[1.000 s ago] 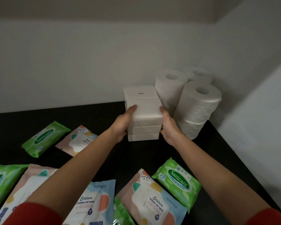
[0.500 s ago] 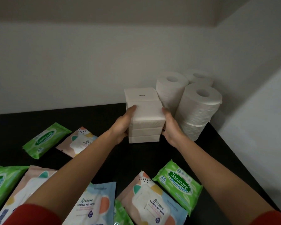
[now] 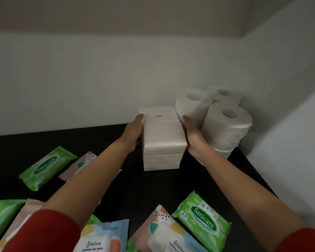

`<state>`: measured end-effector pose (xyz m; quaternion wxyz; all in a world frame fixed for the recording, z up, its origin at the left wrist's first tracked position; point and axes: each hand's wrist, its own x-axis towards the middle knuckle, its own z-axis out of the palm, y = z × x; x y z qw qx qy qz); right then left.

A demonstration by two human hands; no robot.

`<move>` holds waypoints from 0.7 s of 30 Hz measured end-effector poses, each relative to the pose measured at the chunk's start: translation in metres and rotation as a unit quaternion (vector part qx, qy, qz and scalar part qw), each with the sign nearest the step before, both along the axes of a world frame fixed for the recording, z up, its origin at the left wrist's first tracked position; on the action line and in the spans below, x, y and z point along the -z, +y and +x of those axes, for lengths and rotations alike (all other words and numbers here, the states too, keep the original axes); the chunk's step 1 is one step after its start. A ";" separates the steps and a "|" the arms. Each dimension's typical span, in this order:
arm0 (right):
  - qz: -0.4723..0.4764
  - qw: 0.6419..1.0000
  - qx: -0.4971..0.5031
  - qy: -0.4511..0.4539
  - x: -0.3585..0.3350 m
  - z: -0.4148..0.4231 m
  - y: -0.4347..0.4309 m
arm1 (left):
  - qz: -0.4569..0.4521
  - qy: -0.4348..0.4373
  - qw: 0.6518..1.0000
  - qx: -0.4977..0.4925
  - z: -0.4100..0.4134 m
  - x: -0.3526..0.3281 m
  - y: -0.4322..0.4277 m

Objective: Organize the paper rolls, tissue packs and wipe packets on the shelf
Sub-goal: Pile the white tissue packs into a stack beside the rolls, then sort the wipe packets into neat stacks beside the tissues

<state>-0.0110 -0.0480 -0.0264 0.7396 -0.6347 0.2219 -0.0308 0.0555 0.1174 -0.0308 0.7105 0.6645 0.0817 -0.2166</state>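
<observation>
The left hand [image 3: 133, 132] and right hand [image 3: 191, 134] lie flat against opposite sides of the white tissue packs [image 3: 164, 140], fingers straight and pressed to the wrapping, not curled round it. Between the palms stands a front stack of 3 packs on the dark shelf [image 3: 153, 188]. Just beyond it, at the fingertips, a rear stack [image 3: 158, 115] shows a small dark label on top.

Just right of the right hand stand the paper rolls [image 3: 225, 128], 3 open cores visible, with the nearest roll resting on another.

Below the right forearm lie a green Sanicare wipe packet [image 3: 202, 220] and a Stalove packet [image 3: 169, 233]. Left of the left forearm lies another green Sanicare packet [image 3: 45, 166], and a pinkish packet [image 3: 84, 162] is partly covered by that arm. A blue Stalove packet [image 3: 102, 239] sits beside the red sleeve [image 3: 49, 231].
</observation>
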 end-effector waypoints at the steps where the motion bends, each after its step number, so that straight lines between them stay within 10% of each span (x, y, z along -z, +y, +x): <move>1: -0.004 1.000 0.001 0.000 0.000 -0.001 0.000 | 0.006 0.000 1.000 -0.004 -0.001 -0.003 0.000; 14: -0.417 0.881 0.006 -0.222 -0.045 -0.021 0.072 | 0.289 -0.112 0.949 -0.051 -0.014 0.020 0.106; 21: -0.442 0.864 -0.092 -0.223 -0.030 -0.018 0.146 | 0.379 -0.086 0.921 0.016 -0.031 0.039 0.156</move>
